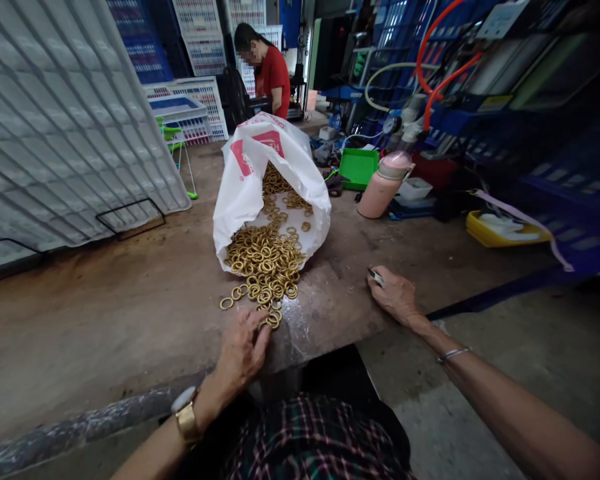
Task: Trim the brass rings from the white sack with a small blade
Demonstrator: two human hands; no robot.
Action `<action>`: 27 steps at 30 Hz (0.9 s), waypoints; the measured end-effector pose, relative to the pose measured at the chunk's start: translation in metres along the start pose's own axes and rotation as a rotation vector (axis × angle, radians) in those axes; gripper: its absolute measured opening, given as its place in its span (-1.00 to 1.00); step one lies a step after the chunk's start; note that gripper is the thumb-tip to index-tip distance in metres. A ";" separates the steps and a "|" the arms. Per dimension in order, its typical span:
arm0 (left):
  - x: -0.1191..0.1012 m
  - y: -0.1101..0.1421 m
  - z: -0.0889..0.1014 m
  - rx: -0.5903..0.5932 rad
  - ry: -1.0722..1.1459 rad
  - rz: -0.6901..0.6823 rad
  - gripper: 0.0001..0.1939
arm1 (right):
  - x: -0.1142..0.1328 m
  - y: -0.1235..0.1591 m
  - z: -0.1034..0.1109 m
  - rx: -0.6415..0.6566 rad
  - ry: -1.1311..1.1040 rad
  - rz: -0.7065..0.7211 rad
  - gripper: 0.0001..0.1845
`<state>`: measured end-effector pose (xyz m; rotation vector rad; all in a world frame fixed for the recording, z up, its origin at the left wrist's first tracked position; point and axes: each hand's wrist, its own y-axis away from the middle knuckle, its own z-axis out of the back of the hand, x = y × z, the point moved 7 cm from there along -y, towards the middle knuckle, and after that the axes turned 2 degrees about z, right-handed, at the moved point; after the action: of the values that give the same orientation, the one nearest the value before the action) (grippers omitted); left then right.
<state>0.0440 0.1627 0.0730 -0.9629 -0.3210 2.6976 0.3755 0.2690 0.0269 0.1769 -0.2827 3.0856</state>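
Note:
A white plastic bag (245,180) with red print lies open on the worn workbench (105,320), spilling a heap of brass rings (265,263) toward the front edge. My left hand (243,350), with a gold watch on the wrist, rests at the table's edge with its fingers curled on the nearest rings. My right hand (394,293) lies on the bench to the right of the heap, closed on a small metal tool (376,275) that pokes out between the fingers.
A large white plastic crate (55,133) leans at the left. A pink bottle (384,185), green tray (359,167), yellow tray (500,230) and hoses crowd the right. A person in a red shirt (270,73) works at the far end.

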 end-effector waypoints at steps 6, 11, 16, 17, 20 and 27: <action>0.009 0.007 -0.029 0.159 -0.174 0.156 -0.63 | 0.005 0.001 0.005 -0.006 0.048 0.004 -0.74; 0.006 -0.003 -0.030 0.196 -0.192 0.185 -0.75 | 0.011 0.005 0.009 0.024 0.072 0.020 -0.76; 0.014 0.003 -0.028 0.084 -0.096 0.186 -0.78 | 0.008 0.007 0.012 -0.058 -0.030 0.028 -0.79; 0.016 0.003 -0.027 0.059 -0.060 0.182 -0.79 | 0.008 0.009 0.013 -0.088 -0.093 0.010 -0.79; 0.024 0.003 -0.024 0.002 0.122 0.209 -0.90 | 0.018 0.026 0.017 -0.174 -0.355 -0.083 -0.75; 0.049 0.014 -0.004 -0.206 0.642 0.460 -0.90 | 0.154 0.085 0.017 0.032 -0.880 0.122 -0.76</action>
<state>0.0082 0.1652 0.0371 -2.1021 -0.2654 2.5514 0.2204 0.1868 0.0466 1.5557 -0.2600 2.9036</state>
